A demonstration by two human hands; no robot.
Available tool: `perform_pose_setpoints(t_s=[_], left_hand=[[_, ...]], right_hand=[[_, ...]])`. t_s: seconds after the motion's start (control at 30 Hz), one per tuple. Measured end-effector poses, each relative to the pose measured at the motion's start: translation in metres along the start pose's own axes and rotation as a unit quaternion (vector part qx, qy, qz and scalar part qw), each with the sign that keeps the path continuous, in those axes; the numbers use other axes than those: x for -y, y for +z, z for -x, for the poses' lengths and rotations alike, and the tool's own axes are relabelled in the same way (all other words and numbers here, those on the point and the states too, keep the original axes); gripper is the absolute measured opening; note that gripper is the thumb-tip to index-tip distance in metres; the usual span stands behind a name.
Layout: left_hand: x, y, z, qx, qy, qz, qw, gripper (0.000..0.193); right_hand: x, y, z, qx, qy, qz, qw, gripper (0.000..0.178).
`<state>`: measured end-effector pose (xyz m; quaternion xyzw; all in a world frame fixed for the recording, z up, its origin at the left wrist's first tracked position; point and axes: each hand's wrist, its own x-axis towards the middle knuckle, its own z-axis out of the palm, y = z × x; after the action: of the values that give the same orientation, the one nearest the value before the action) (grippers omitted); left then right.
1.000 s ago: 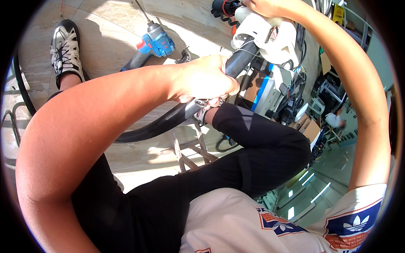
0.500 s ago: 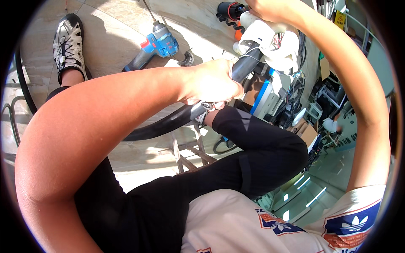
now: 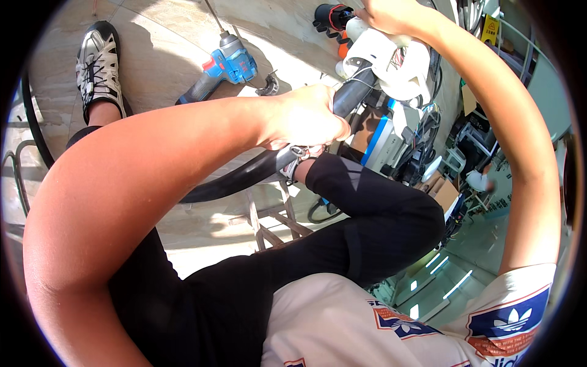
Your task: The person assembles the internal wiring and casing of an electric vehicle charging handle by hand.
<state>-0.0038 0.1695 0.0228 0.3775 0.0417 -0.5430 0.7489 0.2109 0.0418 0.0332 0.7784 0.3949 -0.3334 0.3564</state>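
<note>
My left hand (image 3: 310, 116) is closed around a thick black hose (image 3: 244, 178), which bends from lower left up toward the white parts. A metal clamp sits on the hose just below my fingers. Beyond that hand, the hose's upper end meets a white rounded plastic housing (image 3: 405, 87) with thin coloured wires showing inside. At the top edge my right hand (image 3: 388, 17) is wrapped over the upper white section of that housing, its fingers partly hidden. Beside it is a black cylindrical part (image 3: 332, 17) with a red ring.
A blue cordless drill (image 3: 227, 66) with a long bit lies on the tiled floor, near a small dark curved part (image 3: 269, 84). Wooden stool legs (image 3: 269, 223) stand below the hose. Right of it are a grey-and-blue box (image 3: 385, 144), tangled cables (image 3: 425, 144) and cardboard boxes (image 3: 441, 188).
Both hands keep their grips. The left hand and the white housing have shifted very slightly left in the picture.
</note>
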Motion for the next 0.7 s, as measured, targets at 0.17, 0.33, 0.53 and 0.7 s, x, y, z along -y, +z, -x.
perform_pose_setpoints(t_s=[0.17,0.33,0.53,0.7], left_hand=[[0.009,0.003,-0.009,0.006,0.027,0.012,1.000,0.013],[0.011,0.001,-0.011,0.000,0.014,0.008,1.000,0.012],[0.004,0.002,-0.004,0.003,0.009,-0.006,1.000,0.011],[0.005,0.005,-0.009,0.011,0.018,-0.007,1.000,0.011]], right_hand=[[-0.001,0.008,0.005,-0.022,-0.004,0.010,1.000,0.027],[0.000,-0.002,0.005,-0.005,-0.026,0.036,0.999,0.022],[0.000,0.006,0.006,-0.020,-0.038,0.072,0.996,0.017],[-0.029,0.046,-0.008,-0.109,-0.058,0.019,0.992,0.024]])
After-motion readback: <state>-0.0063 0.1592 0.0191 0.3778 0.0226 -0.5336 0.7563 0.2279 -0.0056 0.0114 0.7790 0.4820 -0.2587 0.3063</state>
